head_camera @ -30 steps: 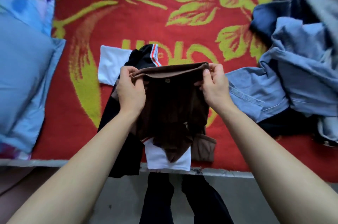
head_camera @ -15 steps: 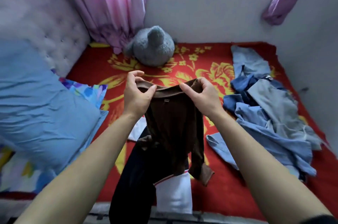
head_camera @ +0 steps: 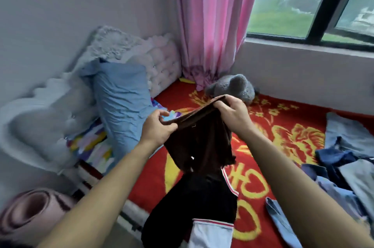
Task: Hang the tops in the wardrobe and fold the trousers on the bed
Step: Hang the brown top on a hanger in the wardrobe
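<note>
Item in hand: brown top (head_camera: 202, 142), raised above the bed (head_camera: 283, 146). Our left hand (head_camera: 156, 129) and right hand (head_camera: 235, 113) each pinch one end of its upper edge.
Beneath it: black-and-white garment (head_camera: 198, 203) at the bed's near edge, its lower end cut off.
Outstanding, we judge: nearly all. A heap of blue clothes (head_camera: 344, 166) lies unsorted, and we see nothing folded.
Not in view: wardrobe, hangers.
Unclear: the brown top's bunched lower part.
</note>
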Demonstrator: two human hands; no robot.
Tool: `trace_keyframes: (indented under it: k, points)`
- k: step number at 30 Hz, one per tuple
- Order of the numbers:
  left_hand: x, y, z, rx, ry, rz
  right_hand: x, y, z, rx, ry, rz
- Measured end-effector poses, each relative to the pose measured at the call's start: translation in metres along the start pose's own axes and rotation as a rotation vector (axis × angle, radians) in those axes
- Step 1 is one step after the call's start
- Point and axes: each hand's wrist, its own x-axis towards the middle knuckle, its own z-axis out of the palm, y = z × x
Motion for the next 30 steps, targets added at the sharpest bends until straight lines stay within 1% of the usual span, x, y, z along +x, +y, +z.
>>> trace_keyframes:
  k: [2,4,6,8,9,11,13,14,16,19,21,24,27,28,30]
  points:
    - [-0.030,-0.010,-0.019,0.001,0.003,-0.104,-0.013,-0.015,0.026,0.101,-0.058,-0.047]
    - [-0.063,-0.029,-0.042,0.018,0.041,-0.142,-0.030,-0.029,0.056,0.196,-0.121,-0.095]
    - [-0.097,-0.051,-0.070,0.061,0.126,-0.184,-0.055,-0.045,0.087,0.268,-0.189,-0.159]
    - [-0.132,-0.069,-0.099,0.005,0.207,-0.304,-0.085,-0.064,0.116,0.305,-0.247,-0.228]
    - [-0.149,-0.074,-0.113,-0.049,0.258,-0.367,-0.099,-0.075,0.129,0.329,-0.286,-0.235]
    - [-0.184,-0.080,-0.146,-0.069,0.372,-0.424,-0.130,-0.096,0.154,0.359,-0.368,-0.261]
    - [-0.216,-0.086,-0.182,-0.023,0.483,-0.402,-0.160,-0.118,0.176,0.357,-0.450,-0.294]
    - [-0.232,-0.090,-0.201,0.038,0.508,-0.390,-0.175,-0.128,0.185,0.346,-0.489,-0.312]
    - [-0.266,-0.093,-0.237,0.179,0.520,-0.425,-0.207,-0.149,0.202,0.294,-0.565,-0.365]
    - [-0.317,-0.096,-0.285,0.394,0.584,-0.471,-0.255,-0.181,0.225,0.208,-0.695,-0.441]
    - [-0.352,-0.100,-0.319,0.488,0.633,-0.464,-0.290,-0.203,0.240,0.179,-0.741,-0.478]
    - [-0.409,-0.112,-0.376,0.483,0.692,-0.392,-0.346,-0.244,0.265,0.182,-0.767,-0.486]
    - [-0.468,-0.116,-0.434,0.449,0.691,-0.369,-0.405,-0.294,0.296,0.203,-0.785,-0.494]
    - [-0.486,-0.120,-0.454,0.436,0.714,-0.381,-0.424,-0.310,0.308,0.220,-0.791,-0.501]
    - [-0.515,-0.128,-0.491,0.400,0.825,-0.400,-0.457,-0.340,0.327,0.250,-0.826,-0.496]
